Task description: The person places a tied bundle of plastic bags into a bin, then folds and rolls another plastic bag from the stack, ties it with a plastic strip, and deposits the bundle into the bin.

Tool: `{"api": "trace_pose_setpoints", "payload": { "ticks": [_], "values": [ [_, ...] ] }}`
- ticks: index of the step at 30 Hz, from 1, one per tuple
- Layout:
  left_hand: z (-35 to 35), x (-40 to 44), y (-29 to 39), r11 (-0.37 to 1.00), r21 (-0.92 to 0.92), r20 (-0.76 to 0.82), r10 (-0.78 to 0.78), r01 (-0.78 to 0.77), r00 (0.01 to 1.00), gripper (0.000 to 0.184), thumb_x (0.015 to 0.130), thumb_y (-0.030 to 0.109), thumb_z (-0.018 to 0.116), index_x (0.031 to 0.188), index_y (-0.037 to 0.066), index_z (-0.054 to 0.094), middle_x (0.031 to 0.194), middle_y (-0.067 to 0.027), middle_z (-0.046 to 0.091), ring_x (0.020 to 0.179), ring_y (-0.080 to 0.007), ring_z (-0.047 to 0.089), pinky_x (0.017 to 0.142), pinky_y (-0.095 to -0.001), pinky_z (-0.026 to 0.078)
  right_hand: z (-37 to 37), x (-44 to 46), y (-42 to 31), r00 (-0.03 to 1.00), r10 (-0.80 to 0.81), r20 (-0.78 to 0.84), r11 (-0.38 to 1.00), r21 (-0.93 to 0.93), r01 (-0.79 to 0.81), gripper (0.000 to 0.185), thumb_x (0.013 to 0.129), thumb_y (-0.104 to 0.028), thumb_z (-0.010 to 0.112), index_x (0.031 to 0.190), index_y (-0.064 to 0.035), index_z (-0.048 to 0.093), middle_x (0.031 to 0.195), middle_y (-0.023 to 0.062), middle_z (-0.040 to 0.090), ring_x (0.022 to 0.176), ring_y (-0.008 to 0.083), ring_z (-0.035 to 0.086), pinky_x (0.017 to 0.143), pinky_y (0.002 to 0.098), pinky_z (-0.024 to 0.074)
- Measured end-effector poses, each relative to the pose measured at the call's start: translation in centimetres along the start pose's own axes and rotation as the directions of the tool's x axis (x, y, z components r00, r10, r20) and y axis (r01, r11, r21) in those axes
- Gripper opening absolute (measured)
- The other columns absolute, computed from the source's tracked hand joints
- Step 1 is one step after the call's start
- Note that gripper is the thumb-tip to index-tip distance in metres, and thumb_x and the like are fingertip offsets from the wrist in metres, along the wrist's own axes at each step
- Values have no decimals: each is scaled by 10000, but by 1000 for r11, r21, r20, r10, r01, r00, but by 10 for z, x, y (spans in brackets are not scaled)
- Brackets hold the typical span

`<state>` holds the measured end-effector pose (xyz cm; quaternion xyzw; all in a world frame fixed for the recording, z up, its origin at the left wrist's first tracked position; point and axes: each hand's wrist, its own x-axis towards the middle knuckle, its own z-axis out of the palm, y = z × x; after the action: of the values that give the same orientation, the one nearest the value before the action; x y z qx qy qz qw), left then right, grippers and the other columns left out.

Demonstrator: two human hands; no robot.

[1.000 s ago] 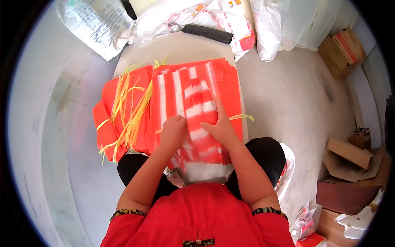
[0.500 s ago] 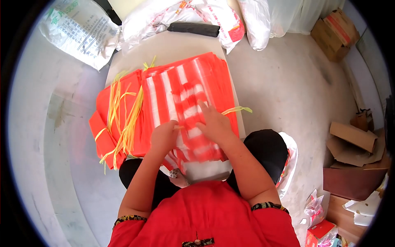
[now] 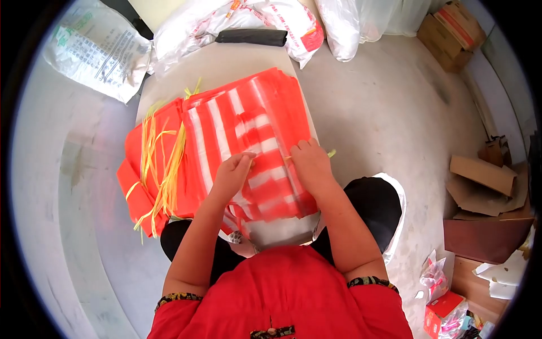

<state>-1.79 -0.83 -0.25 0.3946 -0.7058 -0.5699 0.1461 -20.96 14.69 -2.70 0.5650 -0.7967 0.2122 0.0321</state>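
Note:
A stack of red-and-white striped plastic sheets [image 3: 204, 135] lies in front of me, and a narrow folded striped bundle [image 3: 265, 179] rests on top, slightly blurred. My left hand [image 3: 231, 174] is closed at the bundle's left side, with a bit of yellow strip showing at its fingertips. On the other side, my right hand [image 3: 310, 165] is closed on the yellow strip [image 3: 332, 153], whose end sticks out past the hand. The middle of the strip cannot be seen. Left of the stack are red folded bundles [image 3: 135, 195] with loose yellow strips [image 3: 169, 189] lying over them.
The stack sits on a pale tabletop [image 3: 214, 65]. At its far edge are a black roll [image 3: 251, 38] and white printed sacks [image 3: 186, 39]. Another printed sack [image 3: 101, 51] stands at the left. Cardboard boxes [image 3: 451, 37] and an opened carton [image 3: 485, 186] are on the right.
My right hand has moved from pointing over the bundle to its right side and closed on the yellow strip. My left hand has shifted slightly up. The whole view has moved a little.

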Motion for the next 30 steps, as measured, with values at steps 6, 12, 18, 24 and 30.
{"api": "trace_pose_setpoints", "payload": {
  "ticks": [6, 12, 18, 24, 30],
  "values": [
    [0, -3, -2, 993, 106, 57, 46, -52, 997, 216, 1024, 89, 650, 1208, -6, 710, 1075, -58, 722, 984, -127, 667, 887, -266, 533, -7, 3, 0, 988, 97, 123, 994, 47, -103, 115, 954, -172, 628, 996, -66, 641, 929, 116, 701, 958, 315, 675, 788, 434, 546],
    [8, -3, 8, 948, 305, -48, 112, -92, 993, 160, 961, 108, 713, 1065, -13, 718, 977, -116, 703, 877, -193, 682, 778, -315, 534, -53, 9, -12, 916, 239, 323, 851, 385, -358, 237, 1035, -239, 574, 1074, -21, 659, 992, 164, 736, 949, 312, 704, 813, 434, 537],
    [18, -4, 8, 897, 351, -24, 296, -270, 955, 165, 941, 89, 729, 1063, -23, 728, 918, -114, 658, 838, -201, 650, 759, -328, 523, -51, 12, -4, 944, 69, 324, 550, 777, -307, 242, 1030, -147, 573, 1148, 12, 713, 986, 110, 740, 935, 196, 693, 846, 333, 536],
    [23, -16, 19, 928, 280, 62, 239, -247, 969, 120, 962, 14, 690, 1069, -27, 726, 1064, -42, 623, 976, -138, 626, 842, -263, 505, -39, 22, -24, 971, 45, 234, 410, 882, -232, 240, 1009, -111, 602, 1176, 4, 729, 1040, 111, 738, 960, 183, 693, 859, 316, 537],
    [27, -15, 9, 977, -81, 30, 203, -200, 979, 148, 965, 17, 686, 1095, -32, 735, 1183, -55, 625, 1012, -135, 627, 863, -279, 522, -44, 30, -41, 985, 91, 148, 631, 757, -172, 206, 938, -102, 645, 1091, -29, 761, 1137, 150, 716, 1033, 303, 672, 906, 381, 539]
  ]
}}
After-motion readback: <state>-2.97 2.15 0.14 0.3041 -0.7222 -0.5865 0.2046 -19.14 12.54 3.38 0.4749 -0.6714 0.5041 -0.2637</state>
